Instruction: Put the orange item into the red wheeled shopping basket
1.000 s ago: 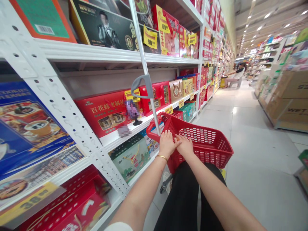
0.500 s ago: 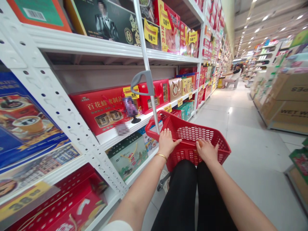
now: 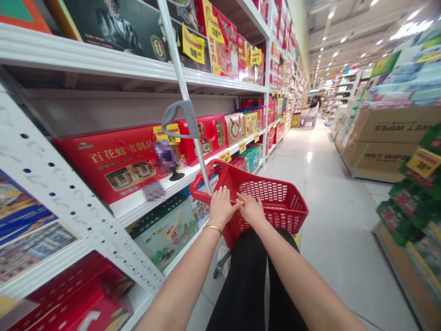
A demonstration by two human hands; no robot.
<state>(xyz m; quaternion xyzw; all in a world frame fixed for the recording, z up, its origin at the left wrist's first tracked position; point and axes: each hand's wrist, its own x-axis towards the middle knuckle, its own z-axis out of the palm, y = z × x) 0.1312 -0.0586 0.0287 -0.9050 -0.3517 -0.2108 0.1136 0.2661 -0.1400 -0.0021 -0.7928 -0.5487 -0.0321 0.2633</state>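
Note:
The red plastic shopping basket (image 3: pixel 275 211) with perforated sides is on a wheeled cart in front of my legs. On its near rim, at the left corner, lies my left hand (image 3: pixel 223 206), palm down, fingers stretched forward and thumb out to the right. A gold bangle (image 3: pixel 213 229) circles that wrist. My right hand (image 3: pixel 251 210) is over the same rim, its fingers extended and meeting the left thumb. Neither hand is wrapped round anything I can see. From the basket's left side rises a metal pole (image 3: pixel 179 69) with a grey loop handle (image 3: pixel 184 126).
White shelves (image 3: pixel 124 69) with gift boxes (image 3: pixel 113 161) and yellow price tags run close along the left. At right stand wet wipes cartons (image 3: pixel 386 138) and green packs (image 3: pixel 409 197). A tiled aisle floor (image 3: pixel 327 225) runs forward; a seated person (image 3: pixel 312 110) is farther along.
My right hand has slid left along the basket rim to meet my left hand, which stays at the left corner. The view has shifted right, showing more of the wet wipes cartons.

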